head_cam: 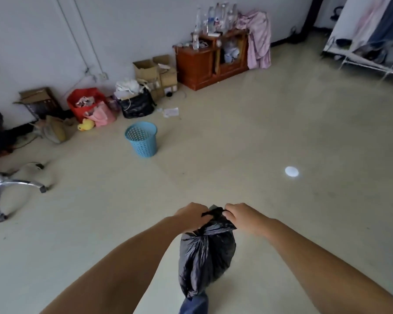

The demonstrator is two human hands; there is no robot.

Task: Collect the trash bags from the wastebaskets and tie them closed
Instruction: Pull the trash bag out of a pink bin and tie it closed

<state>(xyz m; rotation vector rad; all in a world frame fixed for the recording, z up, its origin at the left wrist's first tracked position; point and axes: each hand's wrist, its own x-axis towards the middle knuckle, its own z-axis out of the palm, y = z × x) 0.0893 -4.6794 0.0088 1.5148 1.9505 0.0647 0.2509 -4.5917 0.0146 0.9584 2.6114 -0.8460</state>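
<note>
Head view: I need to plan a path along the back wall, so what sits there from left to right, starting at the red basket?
Red basket → black trash bag → cardboard boxes → wooden cabinet → pink cloth.

Bare floor (259,137) ahead, open; blue basket (142,138) mid-left, chair base (7,184) far left, clutter along wall.

Black trash bag (205,254) hangs full, neck bunched; blue wastebasket (141,138) upright, w/o liner.

Both forearms are seen bare, without sleeves, and no watch or ring is worn. A dark blue trouser leg (194,303) is seen below.
</note>
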